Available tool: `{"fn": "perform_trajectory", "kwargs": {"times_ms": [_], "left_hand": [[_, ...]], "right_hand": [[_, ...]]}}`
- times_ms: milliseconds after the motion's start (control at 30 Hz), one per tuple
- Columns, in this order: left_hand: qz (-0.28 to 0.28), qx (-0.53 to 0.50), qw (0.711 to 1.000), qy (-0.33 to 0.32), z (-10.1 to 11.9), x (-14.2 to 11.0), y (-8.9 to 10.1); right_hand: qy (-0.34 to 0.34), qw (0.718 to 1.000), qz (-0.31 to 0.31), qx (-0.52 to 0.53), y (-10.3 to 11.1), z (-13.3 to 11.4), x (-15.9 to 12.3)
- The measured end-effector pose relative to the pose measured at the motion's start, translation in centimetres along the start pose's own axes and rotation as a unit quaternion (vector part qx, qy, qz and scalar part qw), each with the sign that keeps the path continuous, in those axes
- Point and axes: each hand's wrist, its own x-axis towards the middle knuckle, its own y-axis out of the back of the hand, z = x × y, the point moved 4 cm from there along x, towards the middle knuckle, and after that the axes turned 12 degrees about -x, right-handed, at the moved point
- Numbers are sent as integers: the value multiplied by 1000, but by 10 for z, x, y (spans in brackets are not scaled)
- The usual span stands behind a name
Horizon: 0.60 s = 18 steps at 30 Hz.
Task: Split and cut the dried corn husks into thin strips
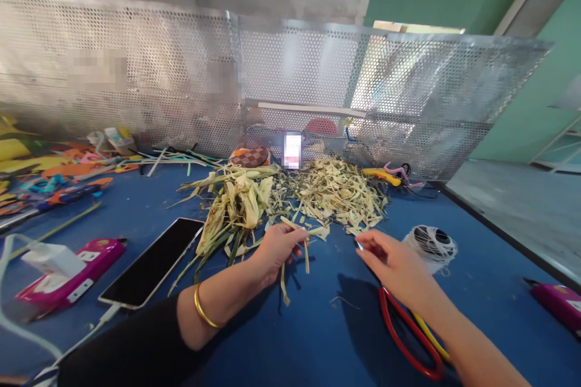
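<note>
My left hand (278, 249) is closed in a pinch on thin, pale strips of dry corn husk (307, 257), whose loose ends hang below the fingers. A gold bangle circles that wrist. My right hand (397, 263) has its fingers curled over the blade end of a pair of scissors (411, 338). The scissors' red and yellow handles stick out beneath it toward me, and the blades are mostly hidden. A bundle of whole corn husks (240, 202) lies just beyond my left hand. Behind both hands sits a heap of cut husk pieces (342, 190).
On the blue table (313, 338) are a phone (152, 263) on a charging cable, a magenta power strip (97, 254) with a white plug, and a ball of white string (431, 245). Colourful scraps (68, 169) cover the far left. A perforated metal screen (181, 72) borders the back.
</note>
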Motion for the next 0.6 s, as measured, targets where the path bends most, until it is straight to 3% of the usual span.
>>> {"fn": "perform_trajectory", "kwargs": {"times_ms": [67,200,367,467,600], "left_hand": [[6,-1,1000,0,1,1,2],[9,1,1000,-13,1,2,2],[17,27,999,-24,0,2,2],[17,32,998,-52,4,2,3],[27,17,997,-75,10,5,9]], "right_hand": [[8,989,-50,-140,6,15,-26],[-19,957,-46,-285,9,50,-71],[-45,929,-80,-358,3,55,-75],[-66,925,-111,-357,4,52,-67],[-113,970,-88,-199,12,62,-73]]}}
